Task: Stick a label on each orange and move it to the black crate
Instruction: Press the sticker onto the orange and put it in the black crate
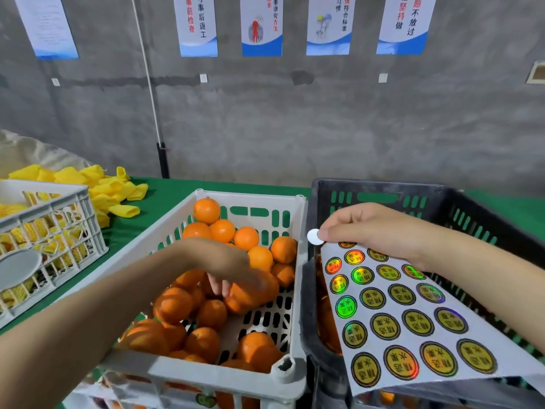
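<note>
Black crate (380, 186) under the right hand (374, 228), white crate (206, 376) of oranges (207, 210) under the left hand (233, 267). Label sheet (408, 342) below the right wrist. Left hand's among the fruit, grip blurred, can't tell. Right hand pinches a peeled label (313, 237).

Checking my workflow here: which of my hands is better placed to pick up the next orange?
Left. The left hand is down among the oranges in the white crate, while the right hand pinches a peeled label over the black crate.
</note>
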